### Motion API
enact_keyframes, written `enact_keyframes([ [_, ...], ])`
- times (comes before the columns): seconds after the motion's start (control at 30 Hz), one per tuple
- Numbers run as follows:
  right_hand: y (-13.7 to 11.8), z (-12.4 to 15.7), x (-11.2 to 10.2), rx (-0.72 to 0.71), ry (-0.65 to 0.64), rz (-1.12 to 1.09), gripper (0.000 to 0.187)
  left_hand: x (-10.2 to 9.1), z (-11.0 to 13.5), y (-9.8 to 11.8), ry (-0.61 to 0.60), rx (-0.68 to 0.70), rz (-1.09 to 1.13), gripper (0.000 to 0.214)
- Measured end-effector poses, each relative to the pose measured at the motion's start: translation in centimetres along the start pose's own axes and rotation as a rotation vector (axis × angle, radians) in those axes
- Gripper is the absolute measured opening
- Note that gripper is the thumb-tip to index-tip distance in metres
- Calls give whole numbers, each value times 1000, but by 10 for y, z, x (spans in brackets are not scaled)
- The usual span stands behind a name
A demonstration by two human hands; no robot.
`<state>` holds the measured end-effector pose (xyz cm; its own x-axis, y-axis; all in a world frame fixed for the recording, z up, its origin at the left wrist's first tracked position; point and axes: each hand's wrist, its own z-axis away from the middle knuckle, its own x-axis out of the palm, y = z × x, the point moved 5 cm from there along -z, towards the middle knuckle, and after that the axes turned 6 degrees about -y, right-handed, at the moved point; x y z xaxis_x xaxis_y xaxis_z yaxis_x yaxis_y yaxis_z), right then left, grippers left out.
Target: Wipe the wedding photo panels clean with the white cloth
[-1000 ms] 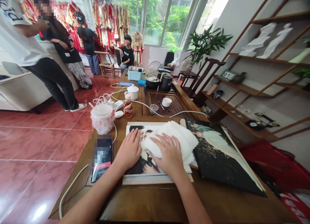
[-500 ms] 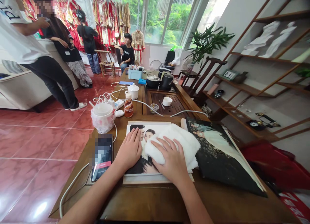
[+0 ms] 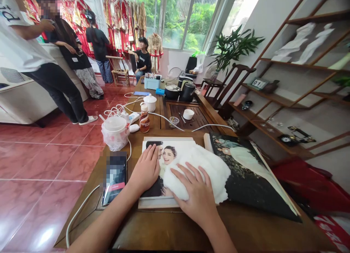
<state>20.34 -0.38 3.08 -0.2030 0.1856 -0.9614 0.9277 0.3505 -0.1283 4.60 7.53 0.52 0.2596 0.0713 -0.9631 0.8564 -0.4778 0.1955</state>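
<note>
In the head view, the right hand (image 3: 195, 194) and the white cloth (image 3: 217, 176) have slid toward the right and a little lower in the frame, baring more of the photo (image 3: 167, 161). The left hand (image 3: 147, 169) has kept its place.

We see the left hand flat on the photo's left part, fingers together, gripping nothing. The right hand lies spread over the cloth; its palm is hidden, so we cannot tell whether it only presses or also pinches a fold. The photo sits at the centre of the frame, the cloth covering its right part.

What worries us is the cloth's right side, which reaches over the left border of the dark picture (image 3: 251, 180); a loose fold might catch there and shift either one. Hard sideways pressure could also skid the photo if the left hand bears lightly, and bare fingertips might mark its surface.

As for room, bare table (image 3: 169, 227) runs along the bottom centre, below the photo, and seems the easiest way out. The left is tighter: the phone (image 3: 115, 178) lies close beside the left forearm, and its white cord (image 3: 68, 225) trails near the table's edge at lower left, where a sweeping arm could drag it. Above, the bottle (image 3: 144, 119) stands near the photo's far edge.
</note>
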Motion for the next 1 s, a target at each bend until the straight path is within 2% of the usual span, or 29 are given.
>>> enact_keyframes([
  [0.33, 13, -45, 5, -2, 18, 19, 48, 2, 2, 0, 27, 24, 7, 50],
  [0.43, 10, -41, 6, 1, 16, 17, 48, 1, 2, -1, 40, 29, 17, 50],
  [0.7, -4, 0, 1, -31, -16, -37, 53, 1, -4, -1, 13, 13, 4, 50],
  [0.8, -2, -7, 2, -33, -20, -53, 51, 1, -3, -1, 23, 16, 7, 50],
  [1.0, 8, -41, 5, -28, -10, -57, 50, 1, 2, -1, 16, 21, -1, 50],
])
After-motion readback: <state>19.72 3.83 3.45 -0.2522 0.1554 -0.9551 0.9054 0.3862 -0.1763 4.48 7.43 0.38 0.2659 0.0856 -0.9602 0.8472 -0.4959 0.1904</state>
